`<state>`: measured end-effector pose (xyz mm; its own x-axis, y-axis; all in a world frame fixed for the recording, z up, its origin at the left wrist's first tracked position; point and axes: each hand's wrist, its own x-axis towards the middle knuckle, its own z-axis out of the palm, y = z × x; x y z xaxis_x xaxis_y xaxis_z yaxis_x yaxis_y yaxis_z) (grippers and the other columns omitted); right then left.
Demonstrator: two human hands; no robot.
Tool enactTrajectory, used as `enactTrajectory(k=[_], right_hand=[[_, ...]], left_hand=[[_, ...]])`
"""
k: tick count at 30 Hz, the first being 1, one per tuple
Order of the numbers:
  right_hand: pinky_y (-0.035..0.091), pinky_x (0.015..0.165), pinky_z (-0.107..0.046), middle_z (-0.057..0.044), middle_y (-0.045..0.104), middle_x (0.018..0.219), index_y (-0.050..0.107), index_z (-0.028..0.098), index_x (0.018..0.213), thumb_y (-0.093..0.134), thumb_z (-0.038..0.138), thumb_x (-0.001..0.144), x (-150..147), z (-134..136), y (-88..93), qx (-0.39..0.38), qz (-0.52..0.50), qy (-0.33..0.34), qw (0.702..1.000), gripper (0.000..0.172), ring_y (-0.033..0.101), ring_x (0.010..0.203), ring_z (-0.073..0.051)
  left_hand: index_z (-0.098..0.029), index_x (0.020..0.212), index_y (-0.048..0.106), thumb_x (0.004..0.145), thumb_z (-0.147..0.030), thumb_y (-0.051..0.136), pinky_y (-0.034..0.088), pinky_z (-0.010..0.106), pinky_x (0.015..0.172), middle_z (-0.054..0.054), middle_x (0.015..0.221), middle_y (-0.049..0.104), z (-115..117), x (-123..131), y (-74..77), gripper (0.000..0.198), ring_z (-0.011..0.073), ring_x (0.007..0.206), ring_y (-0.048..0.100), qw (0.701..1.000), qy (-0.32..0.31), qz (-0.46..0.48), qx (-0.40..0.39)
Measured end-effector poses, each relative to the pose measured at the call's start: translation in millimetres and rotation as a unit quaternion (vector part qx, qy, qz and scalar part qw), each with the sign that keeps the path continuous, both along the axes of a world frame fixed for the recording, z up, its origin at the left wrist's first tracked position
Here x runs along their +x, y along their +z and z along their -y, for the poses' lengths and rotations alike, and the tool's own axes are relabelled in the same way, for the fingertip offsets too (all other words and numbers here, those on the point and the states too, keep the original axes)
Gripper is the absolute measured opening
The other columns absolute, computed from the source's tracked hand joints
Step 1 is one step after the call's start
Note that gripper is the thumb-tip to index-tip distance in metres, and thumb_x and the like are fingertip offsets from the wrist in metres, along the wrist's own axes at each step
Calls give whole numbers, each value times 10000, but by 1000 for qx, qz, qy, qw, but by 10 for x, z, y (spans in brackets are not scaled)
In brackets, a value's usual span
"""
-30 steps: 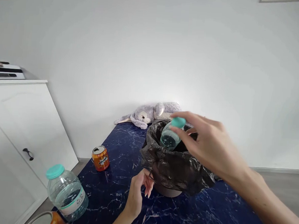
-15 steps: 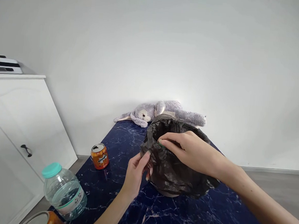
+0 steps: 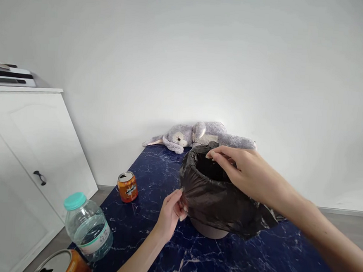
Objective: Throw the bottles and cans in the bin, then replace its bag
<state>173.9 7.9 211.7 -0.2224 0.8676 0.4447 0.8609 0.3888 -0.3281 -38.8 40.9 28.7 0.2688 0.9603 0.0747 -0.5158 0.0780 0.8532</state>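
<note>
A black garbage bag (image 3: 223,205) lines a small bin (image 3: 210,230), whose pale base shows beneath it. The bag's edge is folded outward over the bin's rim, and its mouth gapes upward. My left hand (image 3: 171,212) pinches the bag's edge on the left side between thumb and fingers. Over the opening hovers my right hand (image 3: 241,167), palm down, its thumb and fingertips brought together. I see nothing between those fingertips.
An orange soda can (image 3: 127,187) stands left of the bin on the blue marbled table (image 3: 154,167). Nearer are a turquoise-capped water bottle (image 3: 89,231) and another orange can (image 3: 67,264). A plush rabbit (image 3: 197,135) lies against the wall; a white cabinet (image 3: 28,142) stands left.
My right hand has risen from inside the bag's mouth, and the small green thing at its fingertips no longer shows. My left hand stays at the bag's edge. The view has shifted slightly.
</note>
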Motion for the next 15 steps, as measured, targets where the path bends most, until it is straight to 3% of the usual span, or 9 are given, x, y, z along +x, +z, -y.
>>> enactTrajectory(k=[3, 8, 11, 15], right_hand=[[600, 928, -497, -95, 790, 1265, 753, 250, 1269, 381, 433, 1089, 77, -298, 55, -18, 56, 23, 998, 451, 737, 1155, -345], [452, 1181, -560, -117, 609, 1559, 586, 231, 1510, 536, 371, 1019, 148, -842, 90, -54, 123, 110, 985, 512, 567, 1429, -354], [465, 1165, -526, -114, 668, 1490, 640, 233, 1447, 476, 407, 1056, 113, -1067, 96, -79, 131, 116, 981, 458, 614, 1378, -345], [542, 1038, -504, -124, 803, 1199, 777, 242, 1137, 373, 553, 1089, 47, -1274, 102, -103, 131, 88, 982, 512, 734, 1151, -356]], left_hand=[[-170, 779, 681, 843, -665, 794, 301, 232, 459, -19, 614, 545, -12, 14, -94, 512, 89, 491, 417, 999, -34, 10, -20], [-173, 759, 646, 878, -686, 743, 283, 228, 464, -20, 628, 564, -54, 2, -220, 536, 72, 460, 408, 997, -62, 24, -43], [-170, 785, 645, 879, -665, 750, 259, 234, 458, -33, 632, 552, -64, 5, -258, 515, 64, 442, 390, 996, -68, 23, -56], [-165, 819, 652, 891, -601, 764, 280, 243, 473, -31, 647, 554, -43, 33, -268, 456, 71, 462, 400, 995, -80, 9, -61]])
